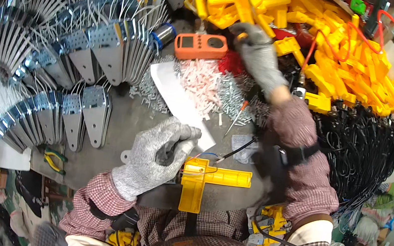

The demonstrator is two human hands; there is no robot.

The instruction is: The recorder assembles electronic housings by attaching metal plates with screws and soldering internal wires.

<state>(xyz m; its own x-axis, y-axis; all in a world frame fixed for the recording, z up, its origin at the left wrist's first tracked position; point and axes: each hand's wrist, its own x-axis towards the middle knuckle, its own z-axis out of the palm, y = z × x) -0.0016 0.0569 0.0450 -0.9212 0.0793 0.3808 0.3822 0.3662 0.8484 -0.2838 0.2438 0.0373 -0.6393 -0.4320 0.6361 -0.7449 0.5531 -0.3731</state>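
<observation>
The left hand (160, 153), in a grey glove, lies against the yellow housing (193, 188) at the near edge of the desk (87, 165); its fingers curl with thumb and forefinger close together beside thin wires (210, 154), though whether they pinch one cannot be told. A black cable (239, 149) runs up to the right of the housing. The right hand (257, 56) reaches to the near edge of the heaped yellow parts (337, 57), beyond the orange meter (201, 46); its fingers are bent, and their grip cannot be made out. The step in hand appears to be wiring the open housing while reaching for a part or tool. The next move seems to call for steadying the housing and keeping the wires clear.
</observation>
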